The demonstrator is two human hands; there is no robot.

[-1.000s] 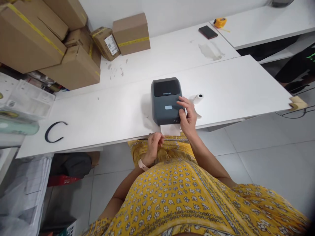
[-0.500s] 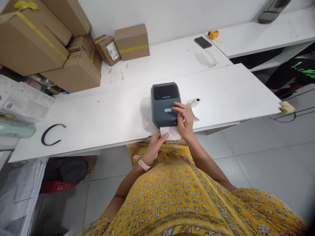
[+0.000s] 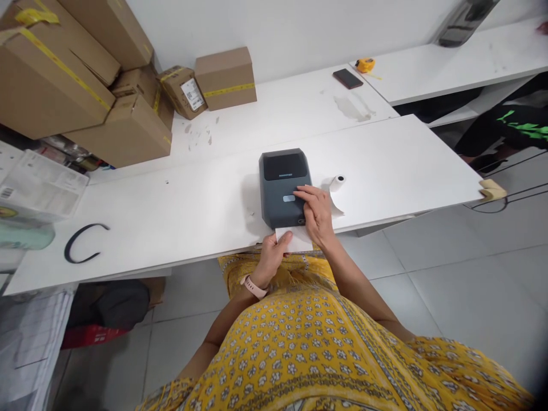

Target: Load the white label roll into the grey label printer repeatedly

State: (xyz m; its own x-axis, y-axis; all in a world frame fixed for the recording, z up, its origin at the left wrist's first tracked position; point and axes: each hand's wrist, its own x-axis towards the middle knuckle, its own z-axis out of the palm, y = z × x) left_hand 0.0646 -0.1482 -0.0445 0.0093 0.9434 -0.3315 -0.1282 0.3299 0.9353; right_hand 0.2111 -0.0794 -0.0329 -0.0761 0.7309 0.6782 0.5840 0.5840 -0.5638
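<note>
A dark grey label printer (image 3: 280, 182) sits near the front edge of a long white table (image 3: 171, 211). A white paper label (image 3: 295, 238) sticks out of its front slot. My left hand (image 3: 270, 256) pinches the left edge of that label, fingers closed on it. My right hand (image 3: 317, 214) rests flat on the printer's right front top, fingers stretched toward the small button. A small white paper roll (image 3: 336, 184) lies just right of the printer, its loose end trailing behind my right hand.
Stacked cardboard boxes (image 3: 85, 80) crowd the back left. A second white table behind carries a phone (image 3: 347, 78) and a yellow tape measure (image 3: 365, 64). A black curved band (image 3: 81, 242) lies at the table's left. Another person's dark clothing (image 3: 514, 125) shows at right.
My left hand rose from below the table edge and took hold of the label. My right hand slid slightly lower on the printer. The view shifted a little.
</note>
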